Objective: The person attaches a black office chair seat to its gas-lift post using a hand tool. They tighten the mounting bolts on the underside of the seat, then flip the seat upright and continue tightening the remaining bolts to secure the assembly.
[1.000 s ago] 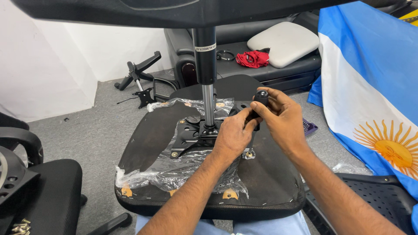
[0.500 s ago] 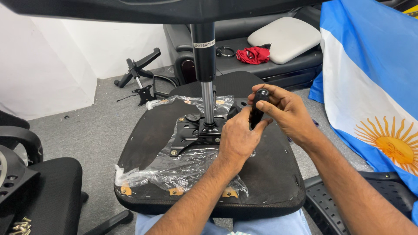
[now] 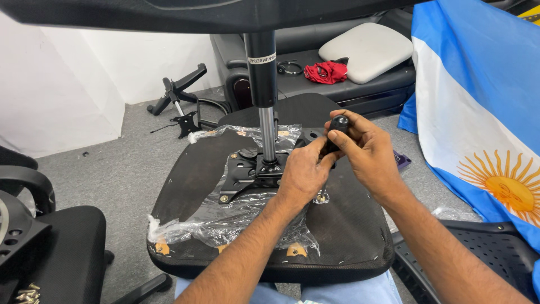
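Your right hand (image 3: pixel 368 155) sat just right of the frame's centre, its fingers (image 3: pixel 351 121) curled narrowly around a black round knob (image 3: pixel 339 123), which it held from the right with the thumb across the front. Your left hand (image 3: pixel 304 171) lay just left of it, touching it, its fingers (image 3: pixel 322 151) closed on the black lever (image 3: pixel 328 147) below the knob. Both hands hovered over the upturned black chair seat (image 3: pixel 349 225) filling the middle of the frame, which rested on your lap. A black metal mounting plate (image 3: pixel 239 177) was fixed to the seat just left of your left hand, and a gas cylinder (image 3: pixel 263 79) rose upright from it toward the top edge. Crumpled clear plastic wrap (image 3: pixel 225 217) lay over the seat around and below the plate. At the upper centre, a red cloth (image 3: pixel 326 72) and a pale cushion (image 3: pixel 365 50) lay on a dark sofa (image 3: pixel 360 90), well apart from your hands. A blue and white flag with a sun (image 3: pixel 478 101) hung along the right edge. Another black chair (image 3: pixel 62 247) stood at the lower left, with small screws (image 3: pixel 22 294) on its seat.
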